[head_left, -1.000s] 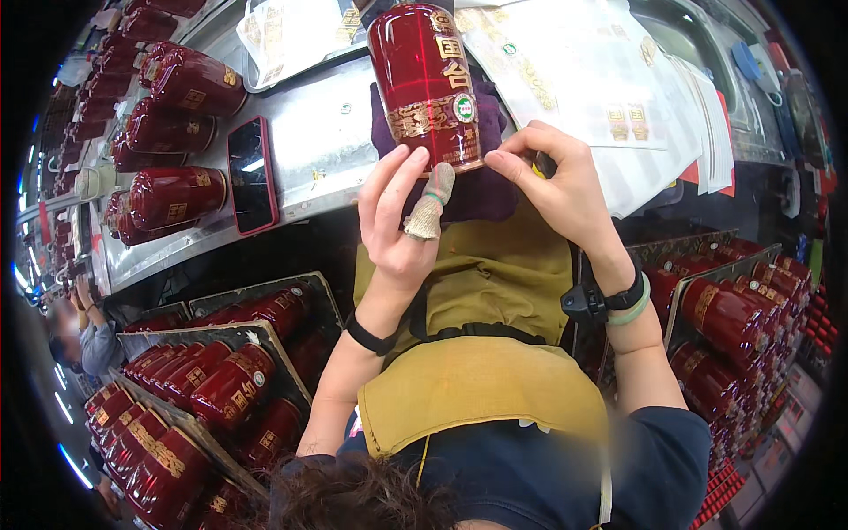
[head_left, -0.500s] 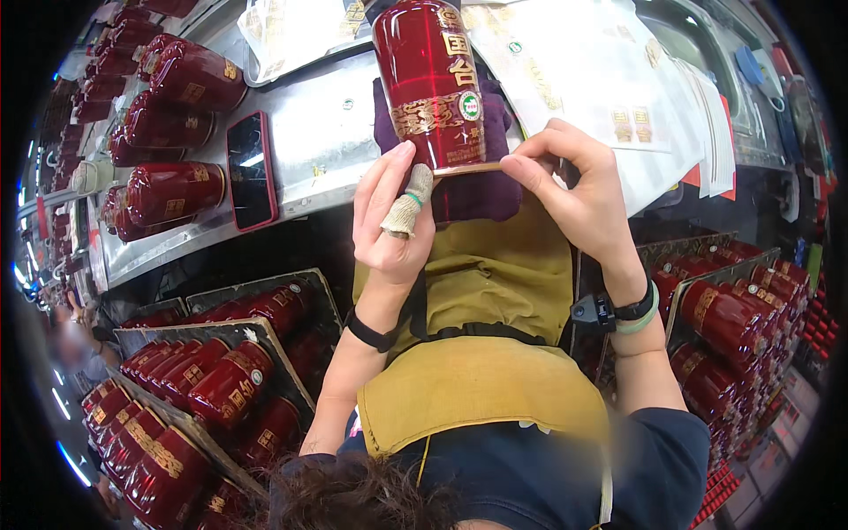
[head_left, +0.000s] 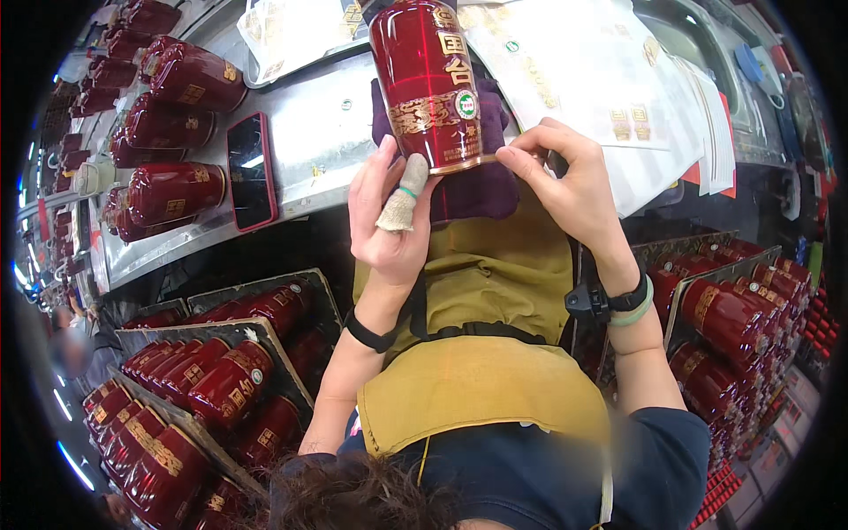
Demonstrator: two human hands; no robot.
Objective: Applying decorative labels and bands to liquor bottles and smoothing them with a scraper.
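Observation:
A glossy red bottle (head_left: pixel 424 79) with gold lettering and a round green-and-white sticker lies on a folded purple cloth (head_left: pixel 490 194), its base toward me. My left hand (head_left: pixel 389 208) steadies the base end from the left, a knitted finger cover (head_left: pixel 402 194) on one digit pressing near the rim. At the base's right side, my right hand (head_left: pixel 565 172) pinches the end of a thin gold strip (head_left: pixel 488 158) between thumb and forefinger. The strip runs to the bottle's lower edge; how far around it goes is hidden.
A phone (head_left: pixel 252 172) lies left on the metal bench (head_left: pixel 327 132), beside several standing red bottles (head_left: pixel 177 190). White sticker sheets (head_left: pixel 601 97) cover the right side. Racks of red bottles stand at lower left (head_left: pixel 230 380) and right (head_left: pixel 720 309).
The bottle has turned and shifted slightly left. My left hand has moved slightly left with its covered digit now more upright. My right hand has drawn a little left, still pinching the strip.

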